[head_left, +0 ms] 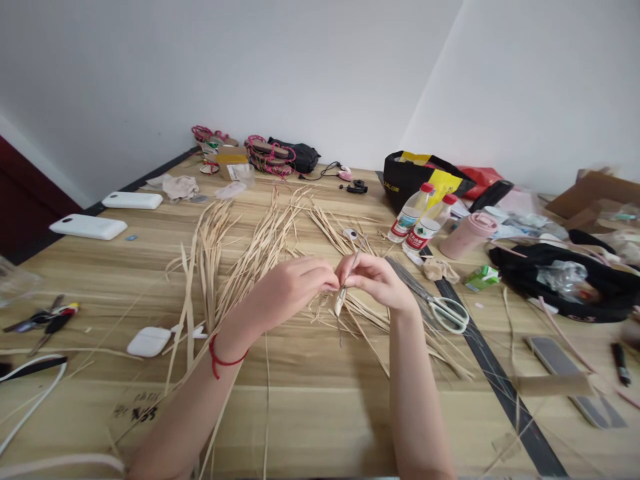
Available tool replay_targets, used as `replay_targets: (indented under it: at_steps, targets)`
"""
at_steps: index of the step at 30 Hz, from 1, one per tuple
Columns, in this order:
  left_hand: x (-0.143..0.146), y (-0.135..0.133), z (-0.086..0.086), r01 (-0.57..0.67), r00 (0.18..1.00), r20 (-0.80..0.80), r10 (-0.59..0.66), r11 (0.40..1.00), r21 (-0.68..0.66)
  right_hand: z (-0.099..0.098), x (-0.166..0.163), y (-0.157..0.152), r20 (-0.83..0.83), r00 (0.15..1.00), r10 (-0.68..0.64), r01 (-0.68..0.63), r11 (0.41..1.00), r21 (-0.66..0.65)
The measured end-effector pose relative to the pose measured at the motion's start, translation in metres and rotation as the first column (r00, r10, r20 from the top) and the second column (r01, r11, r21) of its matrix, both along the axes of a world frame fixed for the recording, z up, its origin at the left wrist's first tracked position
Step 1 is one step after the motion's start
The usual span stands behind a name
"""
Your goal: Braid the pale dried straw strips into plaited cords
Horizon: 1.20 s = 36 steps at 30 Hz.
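Note:
My left hand (307,277) and my right hand (370,277) meet above the middle of the table, fingers pinched together. Between them is a small pale piece made of straw strips (339,303), with a thin greyish strip running up past my right fingers and hanging below. Both hands are closed on it; the left fingertips are partly hidden. Loose bundles of dry straw strips (265,243) lie spread on the table behind and to the left of my hands. Scissors with pale green handles (449,315) rest to the right of my right hand.
Two water bottles (423,227), a pink tumbler (467,235) and a black-and-yellow bag (400,177) stand at the back right. A black pouch (520,280) lies further right. On the left are a white earphone case (149,341), keys (55,320) and two white devices (89,227).

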<state>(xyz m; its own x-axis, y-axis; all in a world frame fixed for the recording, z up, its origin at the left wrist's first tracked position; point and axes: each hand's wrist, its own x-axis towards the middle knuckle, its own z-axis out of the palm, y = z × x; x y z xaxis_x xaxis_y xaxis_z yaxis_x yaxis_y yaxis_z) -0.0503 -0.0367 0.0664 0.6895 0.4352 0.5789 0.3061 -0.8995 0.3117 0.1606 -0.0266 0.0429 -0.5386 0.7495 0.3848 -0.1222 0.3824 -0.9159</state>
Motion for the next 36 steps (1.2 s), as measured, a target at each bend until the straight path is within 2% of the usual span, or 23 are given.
replay_targets:
  at_steps: [6,11,15,20,28,30,32,34,36]
  targets:
    - [0.0,0.001,-0.001,-0.009,1.0,0.007,0.009,1.0,0.01,-0.001,0.0,0.001,-0.012,1.0,-0.013,0.013,1.0,0.003]
    - [-0.009,0.003,0.001,-0.09,0.995,0.056,0.088,0.995,0.036,-0.002,-0.001,0.004,-0.112,0.993,-0.046,0.049,0.998,0.03]
    - [-0.018,0.002,0.007,-0.156,0.985,0.08,0.151,0.985,0.072,-0.004,-0.002,0.006,-0.177,0.974,-0.139,0.154,0.985,0.074]
    - [-0.023,-0.002,0.013,-0.187,0.981,0.07,0.181,0.979,0.084,-0.009,-0.003,0.012,-0.296,0.913,-0.28,0.322,0.941,0.102]
    - [-0.018,-0.009,0.015,-0.199,0.974,-0.098,0.205,0.977,0.072,-0.01,-0.002,0.015,-0.381,0.836,-0.394,0.48,0.862,0.16]
    - [-0.015,-0.013,0.016,-0.168,0.98,-0.11,0.167,0.986,0.005,-0.008,-0.002,0.014,-0.38,0.822,-0.424,0.512,0.842,0.167]
    - [-0.011,-0.019,0.02,-0.087,0.995,-0.06,0.077,0.981,-0.176,-0.006,-0.002,0.011,-0.351,0.816,-0.46,0.538,0.826,0.167]
    - [-0.008,-0.025,0.024,0.013,0.998,0.059,0.013,0.901,-0.434,-0.004,-0.002,0.009,-0.308,0.819,-0.484,0.548,0.819,0.171]
    - [-0.007,-0.029,0.027,0.108,0.98,0.195,0.026,0.758,-0.643,-0.002,-0.002,0.007,-0.281,0.831,-0.479,0.536,0.825,0.178]
